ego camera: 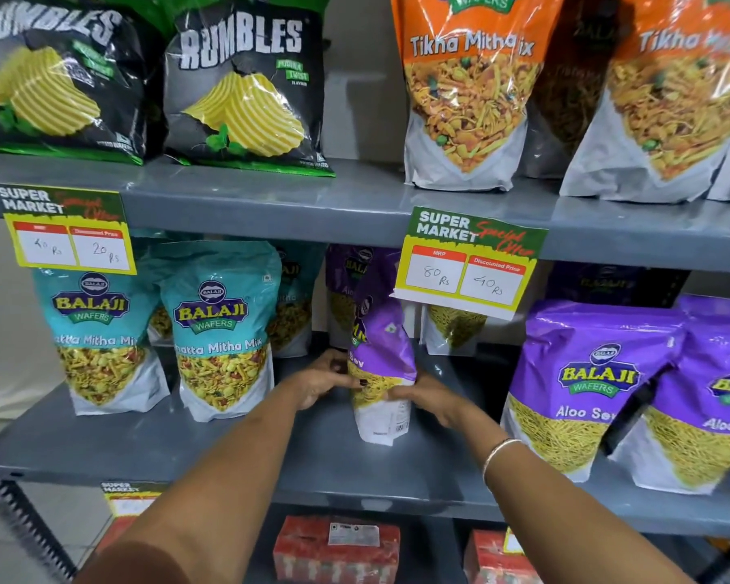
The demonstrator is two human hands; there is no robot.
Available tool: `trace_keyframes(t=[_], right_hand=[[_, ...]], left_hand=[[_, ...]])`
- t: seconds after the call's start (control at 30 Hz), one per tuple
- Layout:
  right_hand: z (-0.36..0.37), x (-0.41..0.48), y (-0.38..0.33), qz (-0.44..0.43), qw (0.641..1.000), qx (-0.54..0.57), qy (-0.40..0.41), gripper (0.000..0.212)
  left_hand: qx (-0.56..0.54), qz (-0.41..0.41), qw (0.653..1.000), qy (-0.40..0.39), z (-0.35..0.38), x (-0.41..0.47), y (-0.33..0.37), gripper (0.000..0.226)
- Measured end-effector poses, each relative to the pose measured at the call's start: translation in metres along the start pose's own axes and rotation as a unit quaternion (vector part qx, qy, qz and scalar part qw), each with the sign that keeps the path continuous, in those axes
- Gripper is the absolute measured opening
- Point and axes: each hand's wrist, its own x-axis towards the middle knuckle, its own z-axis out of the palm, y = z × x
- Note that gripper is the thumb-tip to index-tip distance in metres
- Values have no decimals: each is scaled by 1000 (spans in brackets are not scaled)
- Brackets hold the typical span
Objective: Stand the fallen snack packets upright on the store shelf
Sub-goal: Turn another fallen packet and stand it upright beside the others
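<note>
A purple Aloo Sev packet (382, 364) stands nearly upright, turned edge-on, in the middle of the grey middle shelf (237, 453). My left hand (323, 379) grips its left side and my right hand (428, 398) grips its right side, low on the packet. Its white base rests on the shelf. Two more purple Aloo Sev packets (586, 385) stand upright to the right. Behind my hands, further purple packets (350, 288) stand at the back, partly hidden.
Two teal Khatta Mitha Mix packets (220, 330) stand to the left. A price tag (468, 263) hangs from the upper shelf just above the held packet. Rumbles bags (245, 86) and orange Tikha Mitha packets (468, 90) fill the top shelf. Red boxes (338, 550) sit below.
</note>
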Motion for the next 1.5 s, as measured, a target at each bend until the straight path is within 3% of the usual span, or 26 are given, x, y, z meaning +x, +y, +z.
trace_keyframes(t=[0.07,0.2,0.27,0.4,0.53,0.7,0.87,1.0,1.1,1.23,1.37,1.43,1.5], right_hand=[[-12,-3,-3,36,999,-20,-31,34],[-26,5,-6,66,997,-33,-31,42],[-32,12,-4,64,998,-4,8,44],[-43,22,6,59,990,75,108,24],[-44,23,6,63,993,49,81,33],[-40,9,-6,28,998,51,-36,53],[-24,18,4,-13,999,50,-7,92],[-17,15,5,-40,998,49,15,68],[-13,12,3,-39,997,57,25,84],[-9,-5,2,-48,998,32,24,43],[-9,-24,8,-39,998,39,33,35],[-10,-35,13,-29,998,39,34,47],[-11,-41,17,-7,999,33,37,80]], left_hand=[[-8,11,1000,20,-1,2,1,42],[-53,24,998,10,7,-1,5,73],[-40,32,999,-7,10,-2,6,82],[4,3,1000,14,8,1,5,56],[-1,-13,1000,17,7,6,5,52],[-2,-17,1000,-11,6,5,9,70],[17,13,999,-50,12,0,13,82],[31,34,998,-41,9,6,8,83],[31,41,998,-48,8,5,8,79],[39,55,996,-55,14,-6,6,70],[39,54,997,-46,25,-26,0,69],[41,45,998,-30,32,-37,-4,73],[53,37,998,-22,37,-48,-6,75]])
